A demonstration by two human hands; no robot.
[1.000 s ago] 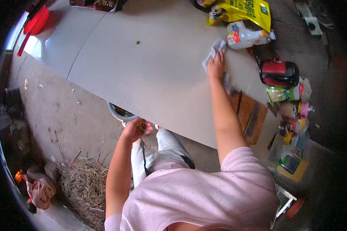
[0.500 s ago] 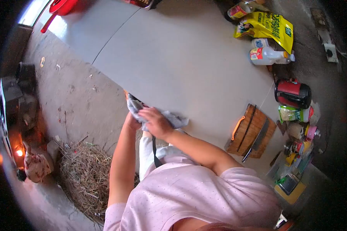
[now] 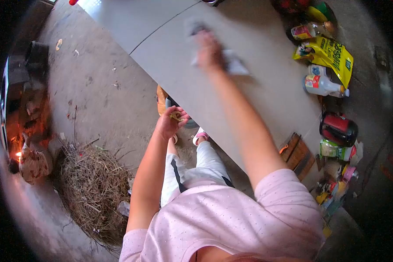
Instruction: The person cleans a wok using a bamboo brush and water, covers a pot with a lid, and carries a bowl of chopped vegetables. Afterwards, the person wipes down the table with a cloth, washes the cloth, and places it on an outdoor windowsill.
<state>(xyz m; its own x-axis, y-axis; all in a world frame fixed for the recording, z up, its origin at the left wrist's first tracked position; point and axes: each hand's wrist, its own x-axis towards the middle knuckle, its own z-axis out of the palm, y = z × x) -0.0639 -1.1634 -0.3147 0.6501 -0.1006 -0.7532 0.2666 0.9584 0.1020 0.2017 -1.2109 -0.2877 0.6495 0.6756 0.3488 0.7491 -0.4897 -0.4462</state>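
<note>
My right hand [image 3: 210, 52], smeared by motion, presses a pale cloth [image 3: 235, 63] onto the white table [image 3: 266, 91], toward its far side. A dark patch of the cloth shows beyond the fingertips. Near the table's front edge, my left hand [image 3: 172, 122] is palm up with curled fingers, holding small yellowish scraps [image 3: 177, 116]. Below that edge, a bluish-grey basin [image 3: 191, 123] is partly hidden by the table and my left hand.
Along the right side are a yellow bag [image 3: 329, 56], a clear bottle [image 3: 323, 85], a red and black kettle [image 3: 339, 129] and a wooden board [image 3: 298, 157]. Straw [image 3: 94, 187] lies on the floor at left, near a fire [image 3: 18, 154].
My right hand has moved from beside my left hand out to the far part of the table with the cloth. My left hand now shows its palm. The view has shifted.
</note>
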